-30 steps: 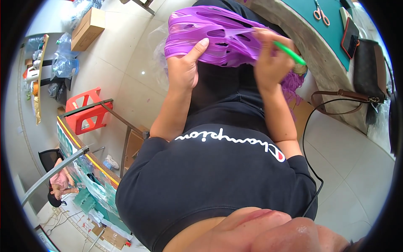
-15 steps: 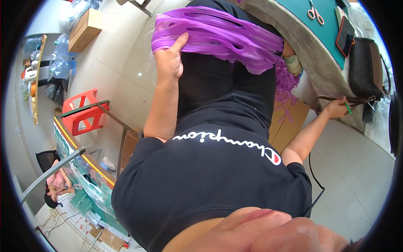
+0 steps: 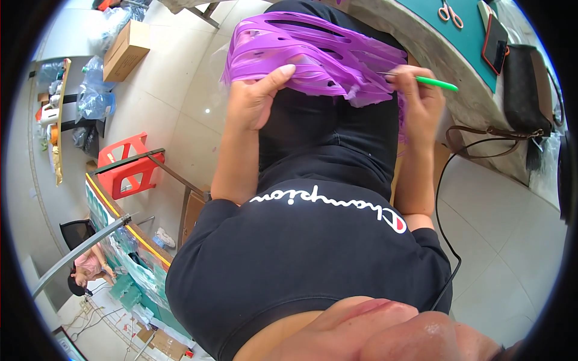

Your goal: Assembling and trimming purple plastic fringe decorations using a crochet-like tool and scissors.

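Observation:
A purple, rubbery-looking sheet (image 3: 301,51) full of long slits lies across my black-trousered thighs. My left hand (image 3: 256,96) pinches its near left edge, thumb on top and the fingers tucked underneath. At the sheet's right end, my right hand (image 3: 419,96) grips a thin tool with a bright green handle (image 3: 438,83). The tool's slim metal tip (image 3: 385,73) points left, over or against the purple strips; I cannot tell whether it touches. Part of the sheet's right end is hidden behind my right hand.
Right of my lap, a table with a green mat (image 3: 424,18) carries scissors (image 3: 450,15) and a phone (image 3: 495,45). A brown bag (image 3: 525,93) with a strap and a black cable (image 3: 441,222) lie nearby. Left are a red stool (image 3: 135,168) and a seated person (image 3: 90,265).
My right hand has come from beside the bag, far right, up and left to the sheet, bringing the green-handled tool. My left hand has shifted slightly right along the sheet's edge.

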Demonstrator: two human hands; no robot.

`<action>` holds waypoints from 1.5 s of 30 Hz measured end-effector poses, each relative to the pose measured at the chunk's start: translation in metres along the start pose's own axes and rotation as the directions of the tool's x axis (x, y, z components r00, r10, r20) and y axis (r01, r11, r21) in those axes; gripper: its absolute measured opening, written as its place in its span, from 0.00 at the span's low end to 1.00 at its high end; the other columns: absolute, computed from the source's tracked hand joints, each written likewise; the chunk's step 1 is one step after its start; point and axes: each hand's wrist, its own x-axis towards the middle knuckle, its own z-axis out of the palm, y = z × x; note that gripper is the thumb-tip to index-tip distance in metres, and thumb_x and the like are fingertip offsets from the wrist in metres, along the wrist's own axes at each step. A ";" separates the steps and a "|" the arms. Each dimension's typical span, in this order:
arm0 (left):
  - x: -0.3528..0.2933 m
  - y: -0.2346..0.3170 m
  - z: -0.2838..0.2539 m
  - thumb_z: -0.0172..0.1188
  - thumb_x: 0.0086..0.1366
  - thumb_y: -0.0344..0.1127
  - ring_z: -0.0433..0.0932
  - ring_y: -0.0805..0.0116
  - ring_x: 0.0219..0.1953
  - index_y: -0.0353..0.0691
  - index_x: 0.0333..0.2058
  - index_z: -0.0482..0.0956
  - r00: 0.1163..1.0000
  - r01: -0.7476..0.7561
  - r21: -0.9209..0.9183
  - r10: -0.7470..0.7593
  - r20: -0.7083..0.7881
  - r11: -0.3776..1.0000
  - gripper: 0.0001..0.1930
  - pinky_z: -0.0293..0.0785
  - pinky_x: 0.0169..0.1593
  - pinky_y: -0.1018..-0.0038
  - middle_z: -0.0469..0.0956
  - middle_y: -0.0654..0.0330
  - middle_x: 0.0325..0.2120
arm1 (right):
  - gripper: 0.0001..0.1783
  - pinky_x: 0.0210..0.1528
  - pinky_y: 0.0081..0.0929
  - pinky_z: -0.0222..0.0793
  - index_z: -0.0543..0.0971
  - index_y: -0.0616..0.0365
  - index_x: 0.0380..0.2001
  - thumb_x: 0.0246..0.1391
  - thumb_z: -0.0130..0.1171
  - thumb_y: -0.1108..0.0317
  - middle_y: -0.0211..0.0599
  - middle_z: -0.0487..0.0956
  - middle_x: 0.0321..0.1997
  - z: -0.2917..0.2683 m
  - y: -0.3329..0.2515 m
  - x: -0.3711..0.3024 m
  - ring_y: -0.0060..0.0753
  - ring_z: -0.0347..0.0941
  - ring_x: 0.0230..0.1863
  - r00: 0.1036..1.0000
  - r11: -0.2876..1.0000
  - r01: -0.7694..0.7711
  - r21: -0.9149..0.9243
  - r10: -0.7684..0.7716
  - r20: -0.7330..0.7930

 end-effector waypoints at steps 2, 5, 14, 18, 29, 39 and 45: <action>0.000 -0.009 0.006 0.65 0.55 0.20 0.78 0.65 0.44 0.34 0.49 0.71 0.999 -0.026 0.008 0.026 -0.027 1.000 0.22 0.76 0.48 0.70 0.77 0.56 0.42 | 0.06 0.41 0.22 0.71 0.75 0.65 0.34 0.62 0.52 0.73 0.41 0.79 0.37 0.041 -0.008 -0.002 0.25 0.74 0.35 0.990 0.984 0.016 0.177 -0.040 0.133; -0.001 -0.013 0.013 0.67 0.54 0.22 0.77 0.68 0.43 0.34 0.48 0.72 0.998 -0.042 0.038 0.044 -0.052 0.998 0.22 0.73 0.51 0.73 0.77 0.59 0.42 | 0.06 0.42 0.21 0.71 0.74 0.65 0.36 0.61 0.53 0.72 0.40 0.78 0.39 0.077 -0.004 -0.005 0.24 0.74 0.37 0.984 0.953 0.006 0.301 -0.060 0.169; -0.005 -0.010 0.018 0.67 0.54 0.22 0.78 0.70 0.41 0.34 0.46 0.73 0.989 -0.142 0.140 0.144 -0.007 0.980 0.20 0.75 0.47 0.77 0.78 0.59 0.40 | 0.05 0.41 0.17 0.68 0.76 0.64 0.36 0.59 0.57 0.72 0.35 0.77 0.38 0.095 0.004 -0.005 0.20 0.71 0.38 0.984 0.975 0.019 0.221 -0.057 0.166; -0.005 -0.014 0.018 0.67 0.55 0.23 0.78 0.71 0.40 0.33 0.44 0.74 0.984 -0.168 0.112 0.174 -0.044 0.979 0.18 0.75 0.46 0.77 0.78 0.60 0.39 | 0.06 0.40 0.21 0.70 0.77 0.63 0.33 0.55 0.61 0.72 0.37 0.78 0.37 0.097 0.005 -0.002 0.26 0.74 0.37 0.963 0.972 0.231 0.041 -0.235 0.133; -0.004 -0.015 0.018 0.67 0.55 0.23 0.79 0.71 0.40 0.32 0.45 0.75 0.983 -0.166 0.118 0.173 -0.054 0.979 0.18 0.76 0.45 0.77 0.79 0.59 0.39 | 0.04 0.36 0.26 0.74 0.77 0.62 0.30 0.54 0.61 0.74 0.40 0.82 0.32 0.100 0.003 -0.001 0.37 0.79 0.32 0.792 0.694 0.595 -0.405 -0.592 0.150; 0.004 0.005 -0.006 0.63 0.56 0.20 0.79 0.65 0.41 0.32 0.46 0.73 0.995 -0.062 -0.077 0.055 -0.089 0.995 0.18 0.78 0.46 0.68 0.78 0.55 0.40 | 0.08 0.34 0.22 0.75 0.76 0.62 0.32 0.61 0.56 0.67 0.41 0.83 0.30 -0.004 0.030 0.017 0.26 0.80 0.31 0.864 0.690 0.147 -0.709 -0.438 -0.247; 0.015 0.001 -0.024 0.62 0.58 0.22 0.79 0.65 0.40 0.32 0.45 0.74 0.997 -0.024 -0.128 0.013 -0.081 0.992 0.15 0.78 0.46 0.68 0.79 0.55 0.39 | 0.18 0.30 0.38 0.73 0.78 0.62 0.29 0.59 0.56 0.55 0.42 0.83 0.30 -0.180 0.105 0.004 0.45 0.80 0.30 0.810 0.266 -0.269 -0.926 -0.458 -0.366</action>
